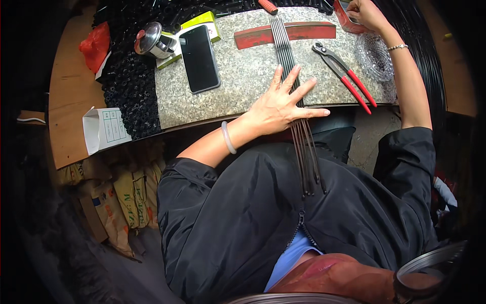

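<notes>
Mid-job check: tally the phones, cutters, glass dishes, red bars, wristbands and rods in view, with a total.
Black-screened rectangular phone: 1
Red-handled metal cutters: 1
Clear ribbed glass dish: 1
Worn red-painted bar: 1
Wristbands, pale smooth bangle and beaded bracelet: 2
Total: 6
Long thin dark rods under the left hand overlap too much to count; left out.

From a distance I view a loose black jacket [238, 207] of smooth, faintly shiny cloth, its wide black sleeves [409, 152] ending near the elbows. A dark toothed zip [301, 219] parts toward the neck over a plain blue top [289, 258]. A smooth, pale, round bangle [228, 138] circles the wrist of the bare left hand [277, 107]; a slim, light, beaded-looking bracelet [397, 47], that of the bare right hand [368, 16].
</notes>
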A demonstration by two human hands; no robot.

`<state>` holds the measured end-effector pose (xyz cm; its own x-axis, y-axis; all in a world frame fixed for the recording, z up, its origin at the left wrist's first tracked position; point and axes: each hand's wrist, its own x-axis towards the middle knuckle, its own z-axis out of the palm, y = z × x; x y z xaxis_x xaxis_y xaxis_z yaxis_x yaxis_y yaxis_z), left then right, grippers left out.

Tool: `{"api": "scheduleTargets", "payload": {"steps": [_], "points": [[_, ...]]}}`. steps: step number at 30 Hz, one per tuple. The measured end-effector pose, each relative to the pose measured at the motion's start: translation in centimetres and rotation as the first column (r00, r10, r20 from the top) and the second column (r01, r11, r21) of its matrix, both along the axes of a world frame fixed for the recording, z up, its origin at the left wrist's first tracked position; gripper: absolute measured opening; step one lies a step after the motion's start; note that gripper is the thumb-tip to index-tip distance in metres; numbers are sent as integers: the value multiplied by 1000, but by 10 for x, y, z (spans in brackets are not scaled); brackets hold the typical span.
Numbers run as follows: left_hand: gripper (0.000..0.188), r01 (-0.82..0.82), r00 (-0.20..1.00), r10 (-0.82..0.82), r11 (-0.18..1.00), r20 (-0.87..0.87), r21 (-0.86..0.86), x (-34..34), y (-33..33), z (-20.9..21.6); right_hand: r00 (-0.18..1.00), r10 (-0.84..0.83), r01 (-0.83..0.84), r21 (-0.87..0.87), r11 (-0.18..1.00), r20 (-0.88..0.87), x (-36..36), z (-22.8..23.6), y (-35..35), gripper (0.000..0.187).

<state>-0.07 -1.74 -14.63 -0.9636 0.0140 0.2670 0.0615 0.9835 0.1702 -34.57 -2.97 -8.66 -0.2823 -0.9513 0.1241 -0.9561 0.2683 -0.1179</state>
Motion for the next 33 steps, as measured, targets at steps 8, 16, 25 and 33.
{"api": "scheduleTargets", "payload": {"steps": [8,16,25,33], "points": [[60,-5,997,7,1000,-71,28,-4,1,-3,988,96,-109,-108,988,-121,-4,2,8,15],[60,-19,1000,18,997,-14,-78,1,2,1,779,616,-622,-271,735,-118,126,-19,42,31],[63,-11,1000,10,992,-9,-126,-1,3,-2,652,666,-730,-62,681,-363,135,-33,52,35],[66,-37,999,35,997,-19,-66,-1,5,-2,627,687,-723,54,689,-368,130,-32,45,38]]}}
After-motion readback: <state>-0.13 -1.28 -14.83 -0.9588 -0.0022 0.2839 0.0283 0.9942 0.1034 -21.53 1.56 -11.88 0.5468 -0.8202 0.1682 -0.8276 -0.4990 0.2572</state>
